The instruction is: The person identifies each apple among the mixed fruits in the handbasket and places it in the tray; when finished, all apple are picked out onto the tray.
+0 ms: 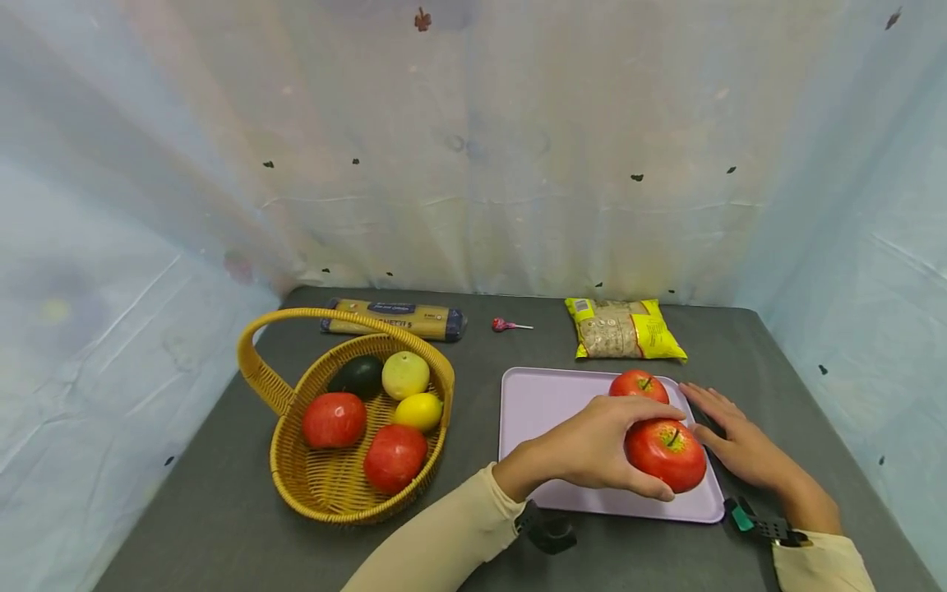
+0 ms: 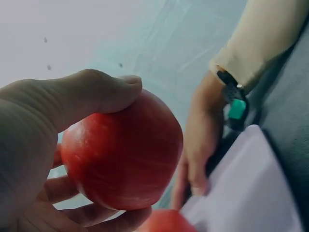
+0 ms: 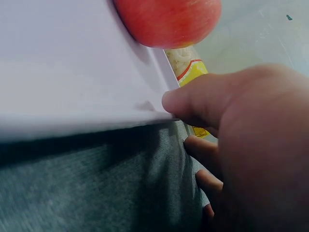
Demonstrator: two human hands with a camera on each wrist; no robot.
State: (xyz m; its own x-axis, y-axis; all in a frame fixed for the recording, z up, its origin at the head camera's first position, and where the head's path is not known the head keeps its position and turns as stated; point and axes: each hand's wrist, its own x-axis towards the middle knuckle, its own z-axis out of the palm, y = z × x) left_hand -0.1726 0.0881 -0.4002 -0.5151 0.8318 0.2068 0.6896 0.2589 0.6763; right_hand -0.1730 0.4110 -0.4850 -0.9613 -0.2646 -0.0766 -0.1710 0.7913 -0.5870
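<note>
My left hand [image 1: 592, 444] grips a red apple [image 1: 666, 455] above the right part of a pale purple tray [image 1: 543, 403]. In the left wrist view the thumb lies over this apple [image 2: 125, 150] and the fingers curl beneath it. A second red apple [image 1: 638, 386] sits on the tray near its far right corner, partly hidden by the held one. My right hand [image 1: 750, 448] is at the tray's right edge, fingers fairly straight. Its thumb [image 3: 193, 99] touches the rim in the right wrist view, while the other fingers lie outside the tray.
Left of the tray stands a yellow wicker basket [image 1: 277, 460] with two red fruits, a lemon [image 1: 418, 411], a pale green round fruit [image 1: 405, 376] and a dark green one [image 1: 358, 377]. Behind lie a spaghetti pack [image 1: 414, 321], a lollipop [image 1: 501, 325] and a yellow-ended bag [image 1: 614, 329].
</note>
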